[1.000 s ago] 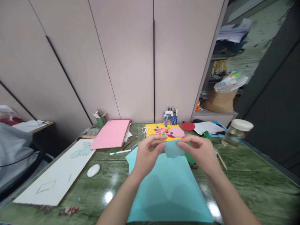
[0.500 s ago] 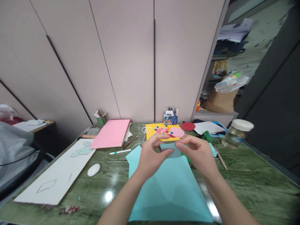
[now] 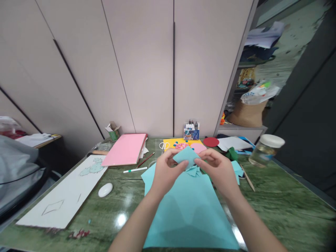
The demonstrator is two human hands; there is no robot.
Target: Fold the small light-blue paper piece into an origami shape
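A small piece of light-blue paper [image 3: 187, 156], turned so that a corner points up, is pinched between my two hands. My left hand [image 3: 169, 171] grips its left side with thumb and fingers. On its right side, my right hand [image 3: 219, 168] holds it between thumb and fingers. Just below lie several crumpled or folded light-blue paper scraps [image 3: 193, 171]. Under my hands a large light-blue sheet [image 3: 190, 213] rests on the green table [image 3: 278, 203]. Another light-blue piece [image 3: 149, 176] sticks out at the sheet's upper left.
Farther back are white-handled scissors [image 3: 164, 145], pink beads [image 3: 181, 146] on yellow paper [image 3: 169, 142], and a marker box [image 3: 191, 133]. On the left are a pink folder [image 3: 126, 149], a marker [image 3: 135, 170], a white mouse [image 3: 105, 190] and a drawing board [image 3: 65, 189]. A jar [image 3: 265, 150] stands right.
The small paper between my hands has turned from lying level to corner-up and risen slightly. Folded blue scraps now show beneath it. Both hands keep nearly the same place.
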